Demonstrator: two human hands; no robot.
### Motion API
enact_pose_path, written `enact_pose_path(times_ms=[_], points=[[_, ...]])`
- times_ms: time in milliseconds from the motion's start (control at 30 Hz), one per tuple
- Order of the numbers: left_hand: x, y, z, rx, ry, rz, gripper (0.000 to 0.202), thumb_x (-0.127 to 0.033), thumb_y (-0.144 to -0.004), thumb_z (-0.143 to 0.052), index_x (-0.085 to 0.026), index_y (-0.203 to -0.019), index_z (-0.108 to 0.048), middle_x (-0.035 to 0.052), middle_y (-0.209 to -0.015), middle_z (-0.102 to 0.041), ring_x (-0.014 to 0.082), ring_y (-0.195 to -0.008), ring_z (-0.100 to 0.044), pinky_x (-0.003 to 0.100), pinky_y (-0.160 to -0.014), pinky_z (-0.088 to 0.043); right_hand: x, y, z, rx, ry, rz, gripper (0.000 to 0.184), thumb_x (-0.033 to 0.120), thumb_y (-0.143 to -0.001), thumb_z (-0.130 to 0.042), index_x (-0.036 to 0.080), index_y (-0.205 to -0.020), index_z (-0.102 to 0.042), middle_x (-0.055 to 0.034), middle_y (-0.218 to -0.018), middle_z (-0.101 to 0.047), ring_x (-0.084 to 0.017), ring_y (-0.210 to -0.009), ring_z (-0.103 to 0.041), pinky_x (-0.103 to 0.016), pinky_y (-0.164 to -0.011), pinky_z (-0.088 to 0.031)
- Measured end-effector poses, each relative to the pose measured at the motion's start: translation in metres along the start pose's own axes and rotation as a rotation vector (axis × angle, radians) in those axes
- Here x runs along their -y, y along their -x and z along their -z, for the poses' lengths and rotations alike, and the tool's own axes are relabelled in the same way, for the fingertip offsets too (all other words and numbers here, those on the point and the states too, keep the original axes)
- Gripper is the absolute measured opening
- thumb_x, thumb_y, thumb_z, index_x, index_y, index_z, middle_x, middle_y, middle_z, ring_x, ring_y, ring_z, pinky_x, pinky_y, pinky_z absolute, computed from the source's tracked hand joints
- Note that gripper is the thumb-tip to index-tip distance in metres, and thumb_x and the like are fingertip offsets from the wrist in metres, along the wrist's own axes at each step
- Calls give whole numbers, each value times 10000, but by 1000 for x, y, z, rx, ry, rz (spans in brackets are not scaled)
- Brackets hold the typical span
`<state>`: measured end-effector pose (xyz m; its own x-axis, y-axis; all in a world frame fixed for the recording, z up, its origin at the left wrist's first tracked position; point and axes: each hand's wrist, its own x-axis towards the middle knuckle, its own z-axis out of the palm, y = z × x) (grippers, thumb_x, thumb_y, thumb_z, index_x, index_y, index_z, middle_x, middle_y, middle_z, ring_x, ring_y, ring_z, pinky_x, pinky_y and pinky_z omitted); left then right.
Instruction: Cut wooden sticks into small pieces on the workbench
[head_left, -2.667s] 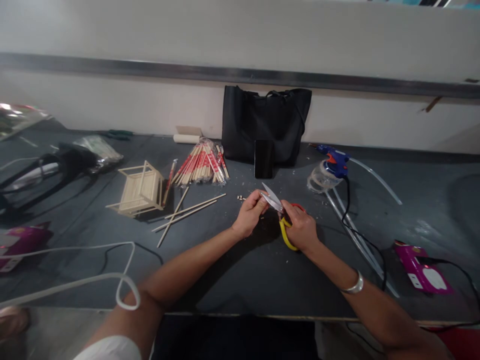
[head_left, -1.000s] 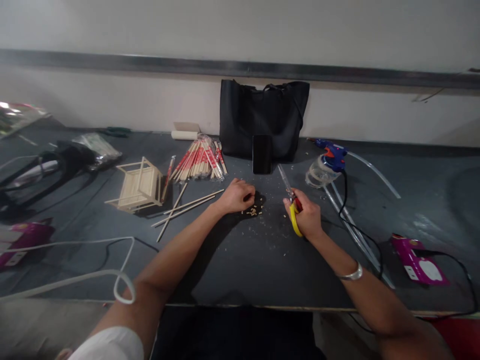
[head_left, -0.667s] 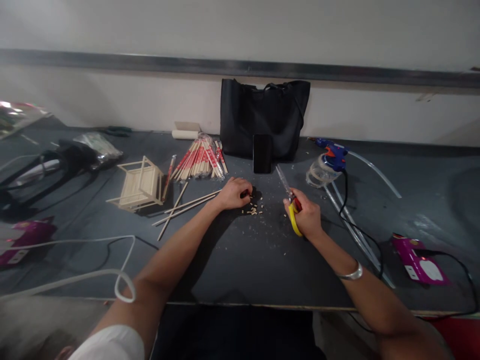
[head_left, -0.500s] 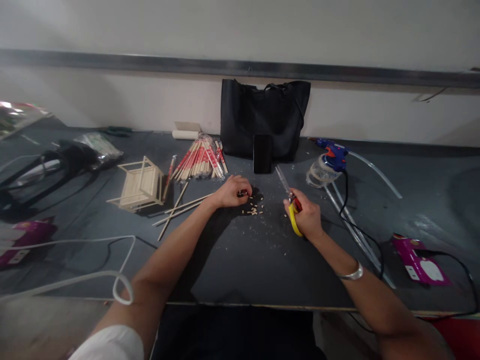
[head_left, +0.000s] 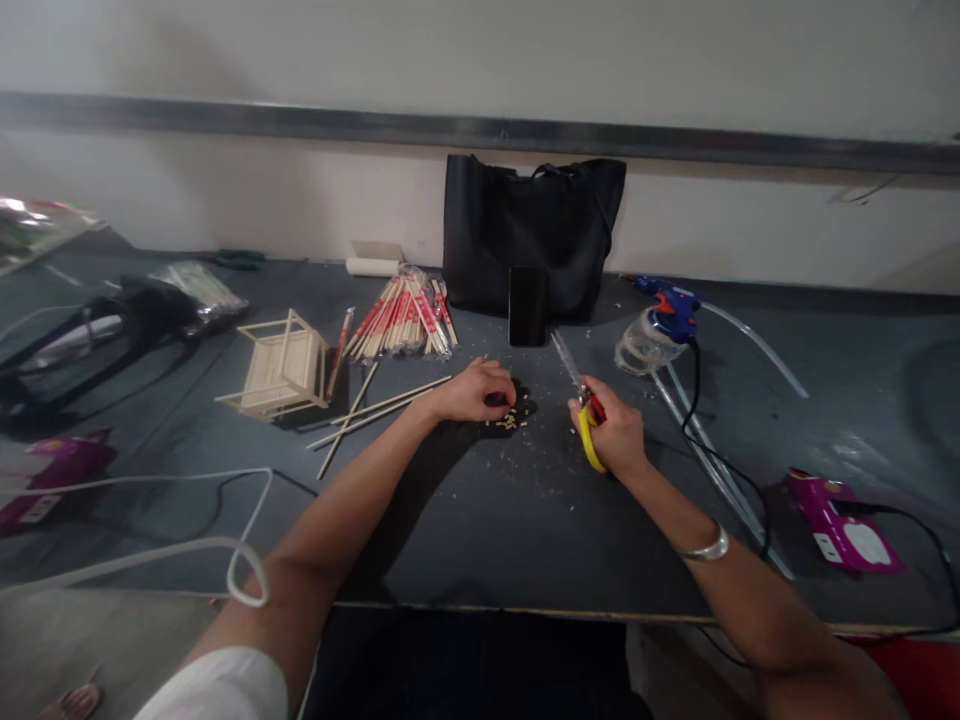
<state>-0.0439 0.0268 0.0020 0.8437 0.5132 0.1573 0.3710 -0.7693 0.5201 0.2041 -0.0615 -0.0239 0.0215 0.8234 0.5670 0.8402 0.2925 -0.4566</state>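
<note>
My left hand [head_left: 480, 391] is bent over a small pile of short cut wooden bits [head_left: 511, 420] on the dark table, its fingertips curled together at the pile's upper edge. What it pinches, if anything, is too small to make out. My right hand [head_left: 616, 428] is wrapped round yellow-and-red-handled scissors [head_left: 590, 445], their blades pointing away toward the phone. Loose chopsticks [head_left: 375, 412] lie beside my left wrist. Left of them stands a small chair-like frame [head_left: 285, 368] built of thin sticks.
Wrapped chopsticks [head_left: 401, 318] lie behind my left hand. A phone [head_left: 528, 306] leans against a black bag [head_left: 532, 230]. To the right, a blue glue gun [head_left: 675, 310] rests on a glass jar [head_left: 645, 345], near clear glue sticks [head_left: 709, 465] and a purple power strip [head_left: 844, 525].
My left hand has moved slightly right and down, onto the small wooden bits. My right hand and the scissors have stayed in nearly the same place.
</note>
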Motion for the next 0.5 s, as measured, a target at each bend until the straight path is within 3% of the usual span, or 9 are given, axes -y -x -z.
enact_pose_path(times_ms=[300, 500], points=[[-23, -8, -20, 9, -28, -55, 92, -190, -788, -642, -202, -704, -675, 21, -745, -660, 190, -807, -541, 340, -843, -317, -1, 0, -1, 1, 7, 17, 331, 397, -884, -545, 194, -1077, -722, -17, -690, -695, -150, -550, -601, -259, -595, -509], [-32, -13, -26, -104, 77, 1, 98, -135, -709, -641, -196, -632, -638, 10, -657, -626, 173, -736, -565, 336, -842, -382, -2, 1, -2, 16, 36, 12, 334, 407, -889, -554, 211, -1105, -716, -21, -741, -718, -154, -573, -616, -263, -614, -521]])
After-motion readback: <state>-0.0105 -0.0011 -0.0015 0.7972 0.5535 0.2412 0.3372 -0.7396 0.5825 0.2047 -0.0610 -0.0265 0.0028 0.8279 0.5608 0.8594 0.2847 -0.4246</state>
